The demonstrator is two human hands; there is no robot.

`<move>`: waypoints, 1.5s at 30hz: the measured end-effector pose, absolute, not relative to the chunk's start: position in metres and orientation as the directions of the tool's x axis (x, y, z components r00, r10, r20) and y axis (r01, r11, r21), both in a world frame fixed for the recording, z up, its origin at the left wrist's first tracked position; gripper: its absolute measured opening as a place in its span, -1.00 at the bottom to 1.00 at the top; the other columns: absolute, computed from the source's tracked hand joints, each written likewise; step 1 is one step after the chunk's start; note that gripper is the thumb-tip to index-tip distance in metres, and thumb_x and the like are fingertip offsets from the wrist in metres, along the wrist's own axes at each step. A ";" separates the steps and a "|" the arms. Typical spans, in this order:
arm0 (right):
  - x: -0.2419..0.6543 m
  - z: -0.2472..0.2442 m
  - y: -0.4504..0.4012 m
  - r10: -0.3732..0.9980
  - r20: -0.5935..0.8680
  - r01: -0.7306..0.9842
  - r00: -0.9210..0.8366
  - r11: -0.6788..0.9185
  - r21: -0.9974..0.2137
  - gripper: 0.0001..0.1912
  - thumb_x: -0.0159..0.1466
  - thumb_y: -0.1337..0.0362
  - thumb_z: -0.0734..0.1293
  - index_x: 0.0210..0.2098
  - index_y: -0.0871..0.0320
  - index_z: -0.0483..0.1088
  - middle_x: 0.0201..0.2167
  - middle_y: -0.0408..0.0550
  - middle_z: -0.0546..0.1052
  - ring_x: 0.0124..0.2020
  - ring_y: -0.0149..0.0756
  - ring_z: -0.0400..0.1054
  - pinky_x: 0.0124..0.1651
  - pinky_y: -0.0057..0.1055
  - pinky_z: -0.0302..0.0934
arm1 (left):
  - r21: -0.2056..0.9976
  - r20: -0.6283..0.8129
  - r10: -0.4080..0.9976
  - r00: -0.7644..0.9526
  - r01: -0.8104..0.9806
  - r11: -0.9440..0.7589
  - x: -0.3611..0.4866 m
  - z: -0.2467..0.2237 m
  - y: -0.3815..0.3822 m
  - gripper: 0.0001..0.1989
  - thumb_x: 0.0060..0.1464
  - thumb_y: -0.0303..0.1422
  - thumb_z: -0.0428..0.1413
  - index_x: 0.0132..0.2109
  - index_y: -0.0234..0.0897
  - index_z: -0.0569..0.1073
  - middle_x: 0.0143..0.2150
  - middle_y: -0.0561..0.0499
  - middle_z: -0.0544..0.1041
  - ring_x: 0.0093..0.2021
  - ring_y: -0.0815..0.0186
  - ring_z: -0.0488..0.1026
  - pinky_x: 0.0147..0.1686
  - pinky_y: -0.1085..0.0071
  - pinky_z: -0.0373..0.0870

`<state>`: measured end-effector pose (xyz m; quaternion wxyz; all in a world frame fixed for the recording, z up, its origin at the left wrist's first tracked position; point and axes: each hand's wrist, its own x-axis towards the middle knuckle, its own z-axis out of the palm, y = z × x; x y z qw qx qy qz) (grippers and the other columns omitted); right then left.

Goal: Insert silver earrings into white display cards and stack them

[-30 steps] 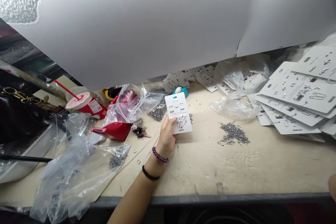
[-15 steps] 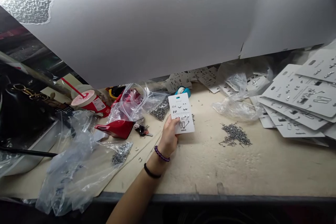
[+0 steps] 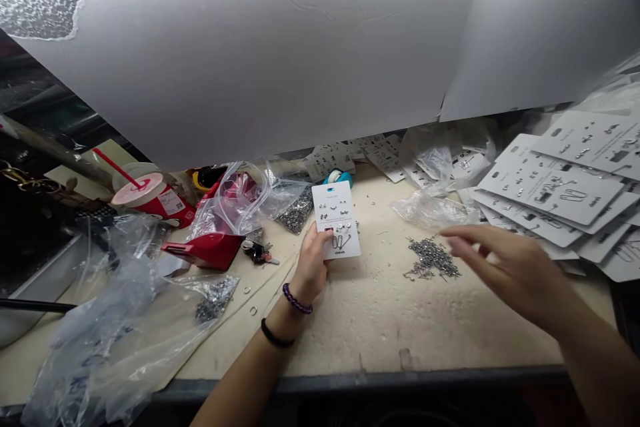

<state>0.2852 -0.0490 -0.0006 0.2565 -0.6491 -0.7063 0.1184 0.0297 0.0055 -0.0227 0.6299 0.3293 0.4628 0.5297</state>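
Observation:
My left hand (image 3: 313,260) grips a white earring card (image 3: 338,213) by its lower left edge, thumb on the front. Small studs sit in rows on the card, with safety-pin-shaped and hook-like pieces near the bottom. My right hand (image 3: 500,263) is blurred at the right edge of a pile of small silver metal pieces (image 3: 433,257). Its thumb and forefinger point left, slightly apart, and I see nothing between them. Behind the card stands a blue tape dispenser (image 3: 345,177).
Overlapping filled earring cards (image 3: 555,180) lie at right, beside a crumpled clear bag (image 3: 425,207). On the left are a red scoop (image 3: 205,251), keys (image 3: 257,251), a red drink cup (image 3: 155,197) and a plastic bag (image 3: 115,320). A white panel (image 3: 280,60) overhangs the table.
My right hand has come into view from the right and reached the metal pile. The left hand still holds the card; the whole view has shifted slightly.

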 end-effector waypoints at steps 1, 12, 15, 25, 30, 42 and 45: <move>0.286 -0.005 -0.043 0.990 0.134 0.888 -0.042 0.099 -0.450 -0.71 0.29 0.17 0.14 -0.19 0.13 0.44 -0.24 0.00 0.50 -0.29 -0.28 0.39 -0.35 -0.35 0.29 | 0.907 -0.232 0.973 0.017 -0.357 0.222 0.030 -0.023 0.005 -0.62 -0.10 -0.38 0.11 -0.06 -0.27 0.37 -0.08 -0.03 0.48 -0.15 0.23 0.43 -0.30 0.43 0.37; 0.285 -0.029 -0.016 0.998 -0.059 0.972 -0.014 0.000 -0.237 -0.68 0.30 0.21 0.09 -0.24 0.07 0.46 -0.23 -0.09 0.48 -0.26 -0.22 0.37 -0.46 -0.38 0.15 | 0.928 -0.224 0.974 0.040 -0.297 0.226 0.033 -0.024 0.003 -0.64 -0.10 -0.40 0.08 -0.07 -0.29 0.35 -0.07 -0.04 0.47 -0.10 0.20 0.40 -0.25 0.41 0.35; 0.285 -0.033 -0.019 1.000 -0.025 0.969 0.007 -0.013 -0.245 -0.70 0.30 0.22 0.09 -0.26 0.09 0.44 -0.26 -0.10 0.48 -0.30 -0.23 0.36 -0.48 -0.39 0.13 | 0.943 -0.212 0.976 0.052 -0.249 0.219 0.033 -0.027 0.002 -0.62 -0.12 -0.44 0.04 -0.06 -0.31 0.33 -0.09 -0.05 0.47 -0.11 0.22 0.40 -0.26 0.43 0.34; 0.232 -0.020 -0.038 0.995 -0.028 0.492 -0.099 0.024 -0.870 -0.61 0.23 0.08 0.22 -0.03 0.16 0.28 -0.31 -0.04 0.47 -0.37 -0.33 0.37 -0.42 -0.41 0.31 | 0.991 -0.049 0.943 0.329 -0.102 0.087 0.040 -0.031 -0.011 -0.56 0.01 -0.38 0.12 0.04 -0.25 0.18 -0.07 -0.10 0.41 -0.15 0.23 0.40 -0.19 0.31 0.38; 0.217 -0.028 -0.040 0.902 0.411 0.471 -0.132 0.422 -0.775 -0.92 0.24 0.36 0.23 -0.27 0.14 0.34 -0.38 -0.10 0.46 -0.40 -0.39 0.33 -0.40 -0.43 0.25 | 0.909 0.368 0.870 0.328 0.072 -0.411 0.040 -0.039 -0.016 -0.75 0.08 -0.47 0.06 -0.06 -0.21 0.31 -0.10 -0.08 0.37 -0.08 0.25 0.34 -0.11 0.29 0.34; 0.228 -0.035 -0.049 0.600 0.790 0.422 -0.129 0.754 -0.504 -0.69 0.11 0.60 0.29 -0.19 0.19 0.33 -0.33 -0.02 0.45 -0.28 -0.33 0.32 -0.32 -0.38 0.29 | 0.664 0.691 0.666 0.280 0.117 -0.739 0.037 -0.038 -0.016 -0.78 0.03 -0.38 0.13 -0.13 -0.24 0.34 -0.25 -0.05 0.39 -0.25 0.30 0.39 -0.26 0.36 0.39; 0.227 -0.035 -0.050 0.601 0.789 0.405 -0.128 0.758 -0.511 -0.71 0.13 0.60 0.26 -0.20 0.18 0.32 -0.34 -0.02 0.45 -0.29 -0.34 0.33 -0.32 -0.38 0.29 | 0.661 0.686 0.678 0.265 0.163 -0.733 0.040 -0.037 -0.015 -0.73 -0.01 -0.38 0.17 -0.12 -0.25 0.34 -0.28 -0.04 0.41 -0.27 0.31 0.40 -0.30 0.40 0.39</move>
